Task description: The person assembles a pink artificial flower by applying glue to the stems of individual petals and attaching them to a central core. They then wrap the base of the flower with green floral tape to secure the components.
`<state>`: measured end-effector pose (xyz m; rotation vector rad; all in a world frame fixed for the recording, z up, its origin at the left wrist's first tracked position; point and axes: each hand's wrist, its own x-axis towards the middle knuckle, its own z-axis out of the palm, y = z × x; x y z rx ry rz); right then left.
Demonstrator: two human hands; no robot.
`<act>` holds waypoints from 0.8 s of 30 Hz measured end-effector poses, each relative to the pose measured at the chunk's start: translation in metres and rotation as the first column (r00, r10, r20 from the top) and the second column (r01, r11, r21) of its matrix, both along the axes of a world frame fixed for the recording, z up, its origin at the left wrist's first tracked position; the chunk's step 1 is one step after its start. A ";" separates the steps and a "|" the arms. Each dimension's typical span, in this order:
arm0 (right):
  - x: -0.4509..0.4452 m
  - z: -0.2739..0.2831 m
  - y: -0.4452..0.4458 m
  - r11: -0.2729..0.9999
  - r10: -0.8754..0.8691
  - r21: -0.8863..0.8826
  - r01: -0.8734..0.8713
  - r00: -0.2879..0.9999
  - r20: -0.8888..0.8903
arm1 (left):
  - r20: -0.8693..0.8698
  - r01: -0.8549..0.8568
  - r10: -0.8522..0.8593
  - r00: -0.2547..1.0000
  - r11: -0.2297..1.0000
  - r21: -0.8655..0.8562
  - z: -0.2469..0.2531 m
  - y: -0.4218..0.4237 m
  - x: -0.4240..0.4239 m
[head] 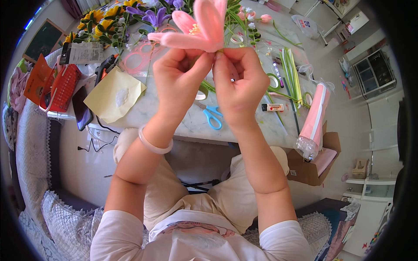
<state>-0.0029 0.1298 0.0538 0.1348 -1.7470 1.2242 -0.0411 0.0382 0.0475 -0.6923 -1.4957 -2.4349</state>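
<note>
A large pink pipe-cleaner lily (209, 29) with yellow stamens is held up over the table, its base between my two hands. My left hand (181, 73) pinches that base with thumb and bent forefinger. Opposite it, my right hand (240, 76) pinches the same spot, the thumbs nearly touching. The stem below the bloom is mostly hidden by the fingers. Below and between the wrists lie light-blue scissors (213, 119) on the marble-patterned tabletop (163, 127). A roll of green floral tape (201, 93) shows partly behind my left hand.
Yellow and purple pipe-cleaner flowers (156, 18) crowd the far left. A glue gun (105, 67), cream paper (112, 94), phone (81, 107) and red basket (63, 86) lie at left. At right are a glue stick (272, 107), green stems (290, 75) and a pink wrapped roll (313, 120).
</note>
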 end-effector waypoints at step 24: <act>0.006 0.017 -0.005 0.809 0.383 -0.475 -0.346 0.923 -0.021 | 0.085 0.152 -0.166 0.982 0.976 0.157 0.008 0.003 0.006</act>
